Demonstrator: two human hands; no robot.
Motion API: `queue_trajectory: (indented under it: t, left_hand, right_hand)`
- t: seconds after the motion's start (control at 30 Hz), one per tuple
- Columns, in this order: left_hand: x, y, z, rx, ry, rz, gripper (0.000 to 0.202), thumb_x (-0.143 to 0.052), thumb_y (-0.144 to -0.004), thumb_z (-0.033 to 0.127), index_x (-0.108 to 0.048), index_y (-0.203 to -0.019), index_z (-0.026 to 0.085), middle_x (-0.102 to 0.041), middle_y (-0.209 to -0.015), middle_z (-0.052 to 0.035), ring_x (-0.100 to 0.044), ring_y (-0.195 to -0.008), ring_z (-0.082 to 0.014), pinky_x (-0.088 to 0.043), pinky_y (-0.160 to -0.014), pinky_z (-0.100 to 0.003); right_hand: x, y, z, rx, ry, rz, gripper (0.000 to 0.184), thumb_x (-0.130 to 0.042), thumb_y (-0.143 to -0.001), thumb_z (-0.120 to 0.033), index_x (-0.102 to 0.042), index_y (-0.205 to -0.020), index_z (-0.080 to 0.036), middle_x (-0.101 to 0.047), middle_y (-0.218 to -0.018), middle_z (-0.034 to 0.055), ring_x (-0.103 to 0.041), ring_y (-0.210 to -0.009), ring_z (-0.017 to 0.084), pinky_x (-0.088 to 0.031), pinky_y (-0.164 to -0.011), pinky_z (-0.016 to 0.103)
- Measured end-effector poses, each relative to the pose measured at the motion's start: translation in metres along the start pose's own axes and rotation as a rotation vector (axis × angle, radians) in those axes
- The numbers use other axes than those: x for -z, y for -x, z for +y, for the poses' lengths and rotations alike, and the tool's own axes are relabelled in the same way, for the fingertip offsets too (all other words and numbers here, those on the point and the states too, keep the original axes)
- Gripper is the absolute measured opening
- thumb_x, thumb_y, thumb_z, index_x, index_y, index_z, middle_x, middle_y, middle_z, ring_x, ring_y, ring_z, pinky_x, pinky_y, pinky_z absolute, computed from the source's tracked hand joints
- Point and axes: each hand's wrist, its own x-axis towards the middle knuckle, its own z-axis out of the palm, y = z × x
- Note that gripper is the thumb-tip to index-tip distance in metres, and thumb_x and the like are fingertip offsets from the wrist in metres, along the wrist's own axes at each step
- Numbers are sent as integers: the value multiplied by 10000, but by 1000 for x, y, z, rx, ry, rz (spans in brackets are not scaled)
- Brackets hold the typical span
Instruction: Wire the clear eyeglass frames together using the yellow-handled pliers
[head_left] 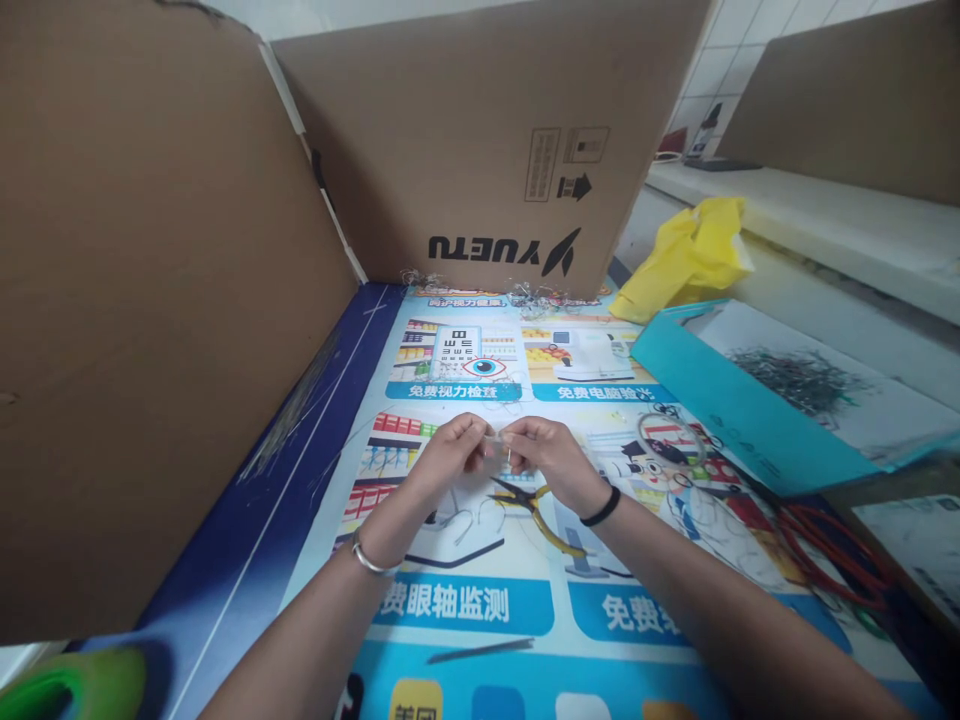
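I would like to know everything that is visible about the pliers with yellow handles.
The pliers have dark, metal-looking jaws, slightly parted and pointing left in the picture, and curved yellow handles, seemingly plastic-coated. They lie on the printed sheet. One handle bends toward the lower right; the other is partly hidden by the right hand. Whether that hand touches them is unclear.

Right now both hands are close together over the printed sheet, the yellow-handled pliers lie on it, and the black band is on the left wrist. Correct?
One fix: the head view shows the black band on the right wrist. Rest holds: both hands close together, yellow-handled pliers on the printed sheet.
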Motion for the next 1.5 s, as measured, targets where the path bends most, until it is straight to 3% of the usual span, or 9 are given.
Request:
queue_trajectory:
  t: [0.23, 0.37, 0.57, 1.0, 1.27, 1.5]
  left_hand:
    - [8, -3, -4, -19, -172, -19, 229, -603, -733, 371, -555, -680, 153, -500, -557, 38, -413, -474, -70, -311, -481, -198]
    - [3, -4, -9, -62, -278, 64, 150, -577, -717, 287, -533, -647, 162, -494, -573, 39, -428, -536, -91, -329, -533, -211]
    - [-5, -4, -13, -94, -317, 151, 107, -513, -742, 221, -503, -646, 174, -476, -587, 45, -423, -578, -104, -318, -556, -219]
    - [-8, -4, -14, -93, -295, 205, 114, -519, -743, 192, -503, -631, 176, -477, -579, 47, -430, -578, -106, -324, -556, -215]
    - [-7, -2, -12, -62, -152, 184, 160, -525, -774, 301, -502, -677, 177, -525, -566, 46, -392, -461, -74, -317, -479, -199]
    - [1, -2, -5, -33, -98, 71, 183, -572, -760, 320, -563, -692, 151, -568, -606, 20, -408, -441, -59, -311, -451, -194]
  right_hand:
    - [0, -2, 5, -13, 10, 24, 233, -687, -677, -372, -613, -712, -154, -584, -499, -32, -523, -447, 85, -433, -474, 215]
    - [-4, -1, 7, 1, 13, 26, 222, -681, -685, -362, -600, -705, -156, -577, -491, -38, -513, -433, 82, -437, -470, 217]
    - [-6, 2, 6, 24, 29, 36, 205, -664, -704, -351, -589, -698, -160, -564, -463, -43, -499, -411, 85, -431, -447, 216]
    - [-11, 2, 11, -2, 21, 67, 196, -668, -691, -338, -595, -698, -156, -556, -442, -41, -493, -393, 83, -418, -421, 200]
    - [-14, 3, 12, -31, -31, 43, 250, -657, -713, -392, -600, -792, -162, -572, -520, -32, -531, -459, 97, -448, -474, 221]
    - [-10, 4, 11, 20, 2, 6, 230, -658, -717, -384, -590, -696, -165, -554, -495, -37, -492, -430, 88, -425, -461, 224]
